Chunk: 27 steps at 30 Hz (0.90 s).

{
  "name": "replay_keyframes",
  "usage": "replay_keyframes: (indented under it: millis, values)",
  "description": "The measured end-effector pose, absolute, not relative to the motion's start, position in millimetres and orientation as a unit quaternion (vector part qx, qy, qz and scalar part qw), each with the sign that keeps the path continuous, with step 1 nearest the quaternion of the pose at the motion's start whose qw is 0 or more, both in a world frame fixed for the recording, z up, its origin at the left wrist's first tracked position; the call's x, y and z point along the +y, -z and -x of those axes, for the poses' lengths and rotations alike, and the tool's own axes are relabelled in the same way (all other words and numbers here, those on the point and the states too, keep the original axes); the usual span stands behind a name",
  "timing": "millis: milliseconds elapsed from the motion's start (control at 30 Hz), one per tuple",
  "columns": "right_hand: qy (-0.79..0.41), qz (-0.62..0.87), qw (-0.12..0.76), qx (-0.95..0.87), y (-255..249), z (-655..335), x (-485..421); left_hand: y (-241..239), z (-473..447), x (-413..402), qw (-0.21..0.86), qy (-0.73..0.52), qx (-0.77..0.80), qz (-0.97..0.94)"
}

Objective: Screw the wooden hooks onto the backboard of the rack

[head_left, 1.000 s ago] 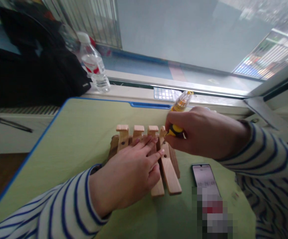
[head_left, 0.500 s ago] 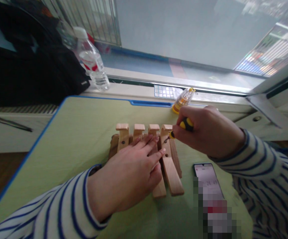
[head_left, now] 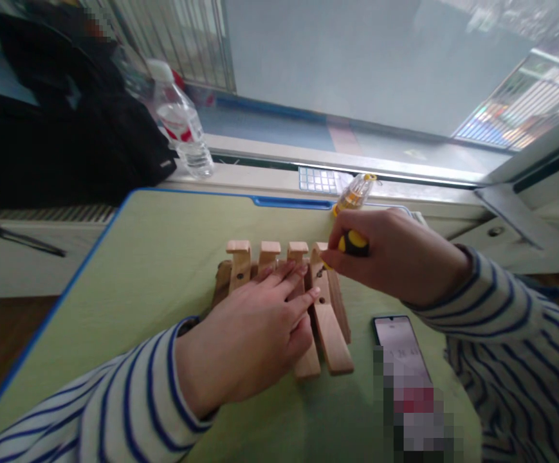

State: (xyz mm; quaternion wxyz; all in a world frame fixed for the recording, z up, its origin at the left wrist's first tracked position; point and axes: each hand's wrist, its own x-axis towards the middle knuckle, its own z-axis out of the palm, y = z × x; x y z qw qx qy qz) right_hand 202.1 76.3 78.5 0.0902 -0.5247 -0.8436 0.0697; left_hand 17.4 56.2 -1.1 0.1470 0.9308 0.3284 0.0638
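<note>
A wooden rack (head_left: 239,263) with several curved hook slats fixed across a darker board lies on the table. My left hand (head_left: 255,341) rests flat over its middle slats, fingers stretched out and pressing down. In my right hand (head_left: 390,257) is a yellow and black screwdriver (head_left: 355,244), gripped around its handle. Its tip meets a screw (head_left: 320,272) in the upper hole of the rightmost slat (head_left: 333,341). A second dark hole (head_left: 322,300) shows lower on that slat. The lower ends of the left slats are hidden under my left hand.
The pale green table (head_left: 154,257) has a blue edge. A phone (head_left: 404,347) lies at the right. Behind my right hand stands a clear and yellow container (head_left: 355,194). On the sill are a water bottle (head_left: 183,122) and a gridded sheet (head_left: 318,179); a black bag (head_left: 105,122) sits left.
My right hand has shifted slightly left and tilted with the screwdriver, whose tip stays at the rightmost slat's upper screw. My left hand keeps its place on the rack. The view moved a little.
</note>
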Motion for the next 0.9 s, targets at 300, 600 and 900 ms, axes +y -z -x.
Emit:
replay_keyframes:
  millis: [300,600,900]
  values:
    - [-0.018,0.507,0.041,-0.861,-82,-198,78,-3,-17,57,0.145,-0.046,0.326,-0.933]
    - [0.012,0.553,0.083,-0.829,-72,-203,77,2,-16,56,0.144,-0.052,0.331,-0.931]
    - [0.025,0.591,0.181,-0.786,-58,-200,67,3,-16,56,0.134,-0.040,0.332,-0.933]
